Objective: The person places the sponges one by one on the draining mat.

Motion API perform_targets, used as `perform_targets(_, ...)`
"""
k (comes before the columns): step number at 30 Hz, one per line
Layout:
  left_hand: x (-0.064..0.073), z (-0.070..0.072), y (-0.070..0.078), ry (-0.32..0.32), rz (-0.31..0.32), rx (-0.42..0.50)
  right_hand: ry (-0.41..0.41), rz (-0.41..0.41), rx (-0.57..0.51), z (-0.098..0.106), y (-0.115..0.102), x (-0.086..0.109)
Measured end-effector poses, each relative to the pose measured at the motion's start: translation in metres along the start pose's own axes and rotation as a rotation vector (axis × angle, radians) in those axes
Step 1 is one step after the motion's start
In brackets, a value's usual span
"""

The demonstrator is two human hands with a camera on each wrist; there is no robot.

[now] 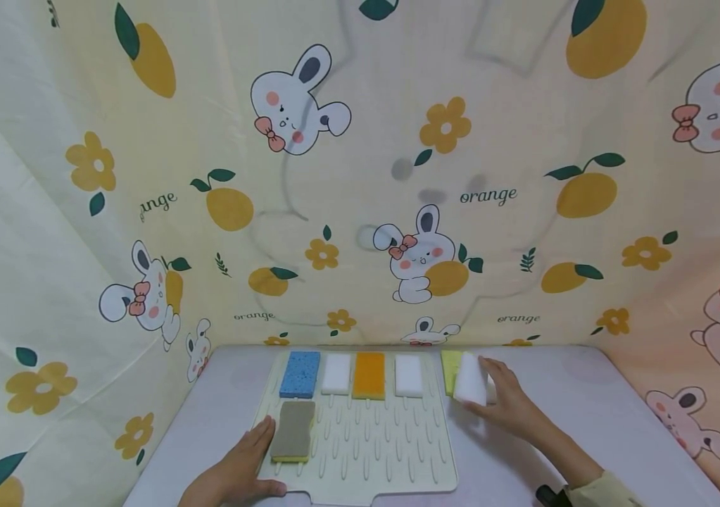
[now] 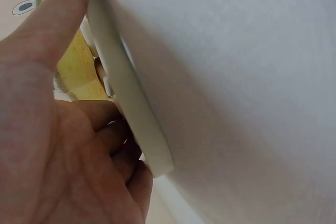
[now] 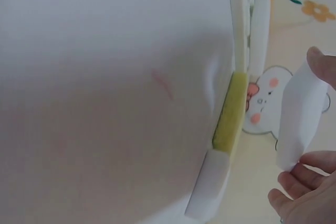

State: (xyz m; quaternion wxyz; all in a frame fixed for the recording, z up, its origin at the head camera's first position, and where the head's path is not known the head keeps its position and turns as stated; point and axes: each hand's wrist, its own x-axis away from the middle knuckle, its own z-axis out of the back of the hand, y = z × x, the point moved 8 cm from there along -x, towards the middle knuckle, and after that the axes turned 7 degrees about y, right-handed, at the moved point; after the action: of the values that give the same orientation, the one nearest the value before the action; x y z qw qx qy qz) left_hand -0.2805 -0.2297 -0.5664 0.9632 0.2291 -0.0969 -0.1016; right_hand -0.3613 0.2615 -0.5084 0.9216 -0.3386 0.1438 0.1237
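My right hand (image 1: 512, 401) holds a white sponge block (image 1: 470, 379) between thumb and fingers, raised off the table in the right wrist view. Below it lie a yellow-green sponge (image 3: 231, 111) and another white sponge (image 3: 209, 184), just beyond the tray's right edge. My left hand (image 1: 239, 458) touches the left edge of a cream ribbed tray (image 1: 398, 472), its thumb near the front corner. Close to those fingers, a grey-topped yellow sponge (image 1: 293, 431) lies on the tray. In the left wrist view, fingers press against the tray's rim (image 2: 142, 114).
Along the tray's back row sit a blue sponge (image 1: 300, 374), a white sponge (image 1: 336, 374), an orange sponge (image 1: 369, 375) and another white sponge (image 1: 408, 375). A pale table (image 1: 588, 422) carries the tray. Patterned cloth (image 1: 360, 176) hangs behind and at both sides.
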Motion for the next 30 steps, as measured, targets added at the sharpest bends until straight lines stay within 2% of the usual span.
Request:
perform_targets(5,0.001,0.001,0.002,-0.001,-0.009,-0.003,0.011,0.039,0.008,-0.007,-0.008,0.003)
perform_targets(14,0.001,0.001,0.002,0.003,-0.024,-0.004,-0.047,-0.031,-0.011,-0.022,-0.017,0.008)
perform_targets(30,0.001,0.000,-0.001,0.009,-0.026,0.000,-0.090,-0.031,-0.040,-0.049,-0.046,0.012)
